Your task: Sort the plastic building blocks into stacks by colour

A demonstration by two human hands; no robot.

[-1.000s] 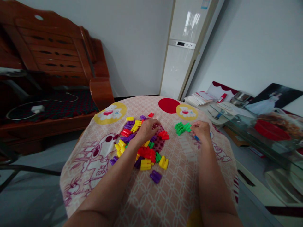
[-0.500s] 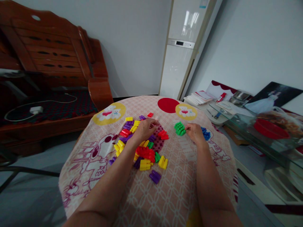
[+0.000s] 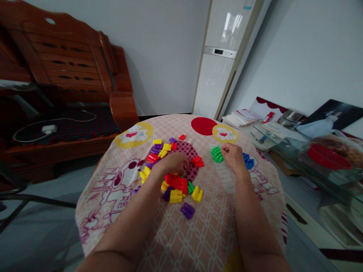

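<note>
My left hand (image 3: 176, 163) reaches down into a loose pile of plastic building blocks, its fingers curled closed over a green building block (image 3: 183, 173) that is mostly hidden. Beside it lie red blocks (image 3: 177, 182), yellow blocks (image 3: 176, 196) and a purple block (image 3: 187, 210). Over on the right, my right hand (image 3: 233, 155) has its fingertips pinched together at the right edge of a cluster of green blocks (image 3: 217, 154). Whatever is between those fingertips is hidden. Just right of that hand sits a cluster of blue blocks (image 3: 248, 161).
A patterned cloth (image 3: 210, 234) covers the round table. At right a glass shelf (image 3: 295, 151) bears a red basin (image 3: 329, 155) and papers (image 3: 239, 117). A wooden bench (image 3: 65, 71) stands at left, a white air conditioner (image 3: 217, 75) behind.
My right hand has moved left to the green cluster with a green block, which now appears joined there, uncovering the blue cluster. My left hand has lowered toward me onto a green block.
</note>
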